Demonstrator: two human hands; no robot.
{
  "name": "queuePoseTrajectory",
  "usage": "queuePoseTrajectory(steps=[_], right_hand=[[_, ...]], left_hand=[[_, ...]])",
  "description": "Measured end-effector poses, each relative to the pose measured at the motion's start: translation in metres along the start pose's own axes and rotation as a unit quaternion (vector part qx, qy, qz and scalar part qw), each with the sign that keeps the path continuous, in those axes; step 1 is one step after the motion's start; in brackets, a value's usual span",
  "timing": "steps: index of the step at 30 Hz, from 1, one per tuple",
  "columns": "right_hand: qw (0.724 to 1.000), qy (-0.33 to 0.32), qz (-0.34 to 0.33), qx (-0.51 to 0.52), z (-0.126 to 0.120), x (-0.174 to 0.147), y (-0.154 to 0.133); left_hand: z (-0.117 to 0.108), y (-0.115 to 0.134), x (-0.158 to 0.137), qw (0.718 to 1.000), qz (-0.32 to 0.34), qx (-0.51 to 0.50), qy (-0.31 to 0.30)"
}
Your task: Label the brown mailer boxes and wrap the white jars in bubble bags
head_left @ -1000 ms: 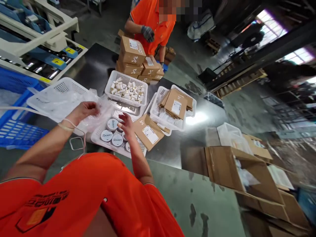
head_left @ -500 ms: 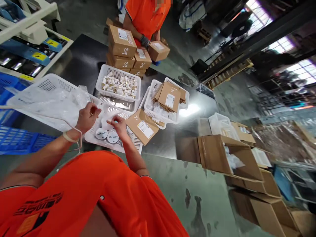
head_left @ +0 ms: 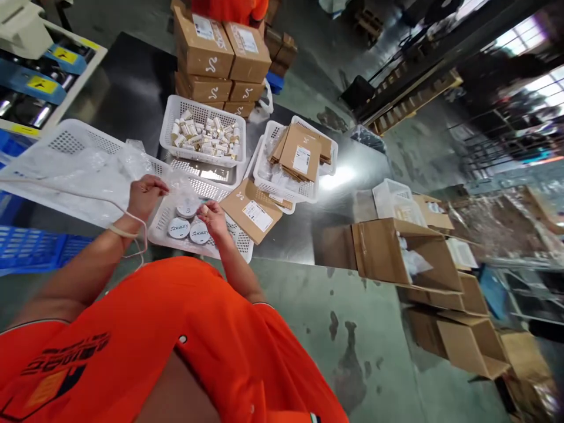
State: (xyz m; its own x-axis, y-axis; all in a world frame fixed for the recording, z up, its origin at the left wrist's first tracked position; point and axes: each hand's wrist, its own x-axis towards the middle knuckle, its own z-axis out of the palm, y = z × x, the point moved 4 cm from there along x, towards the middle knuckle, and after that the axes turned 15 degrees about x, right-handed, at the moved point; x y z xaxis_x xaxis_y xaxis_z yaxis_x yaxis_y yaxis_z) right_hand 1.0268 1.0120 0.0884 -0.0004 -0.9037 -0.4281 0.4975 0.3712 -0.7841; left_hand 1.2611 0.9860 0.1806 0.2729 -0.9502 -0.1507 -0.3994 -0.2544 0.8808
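Clear plastic bag [head_left: 178, 187] is pinched between my left hand [head_left: 145, 195] and my right hand [head_left: 214, 216], just above the white tray [head_left: 229, 247] at the table's near edge. I think I am bagging a round tin [head_left: 187, 210]; next it must slide in. Two more tins [head_left: 188, 230] lie below. Farther back sits a basket of small tubes [head_left: 205, 138].

My workplace: a dark steel table [head_left: 132, 88] on a stained green concrete floor [head_left: 352, 352]. Open cardboard boxes [head_left: 405, 258] stand to my right, wooden pallets [head_left: 409, 100] lie beyond, and daylight enters through windows [head_left: 524, 35] at upper right, glaring off the tabletop.
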Motion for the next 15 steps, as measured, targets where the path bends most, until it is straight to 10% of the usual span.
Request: queuePoseTrajectory(steps=[2, 7, 15], right_hand=[[0.985, -0.033, 0.001, -0.171, -0.016, -0.002, 0.0], [0.818, -0.136, -0.021, -0.559, -0.029, -0.01, 0.021], [0.834, -0.053, -0.045, -0.547, -0.031, -0.004, 0.044]], left_hand=[[-0.023, 0.007, 0.008, 0.976, 0.102, 0.185, 0.045], [-0.033, 0.011, 0.003, 0.874, 0.159, 0.46, 0.021], [-0.015, 0.001, -0.012, 0.851, 0.186, 0.488, -0.053]])
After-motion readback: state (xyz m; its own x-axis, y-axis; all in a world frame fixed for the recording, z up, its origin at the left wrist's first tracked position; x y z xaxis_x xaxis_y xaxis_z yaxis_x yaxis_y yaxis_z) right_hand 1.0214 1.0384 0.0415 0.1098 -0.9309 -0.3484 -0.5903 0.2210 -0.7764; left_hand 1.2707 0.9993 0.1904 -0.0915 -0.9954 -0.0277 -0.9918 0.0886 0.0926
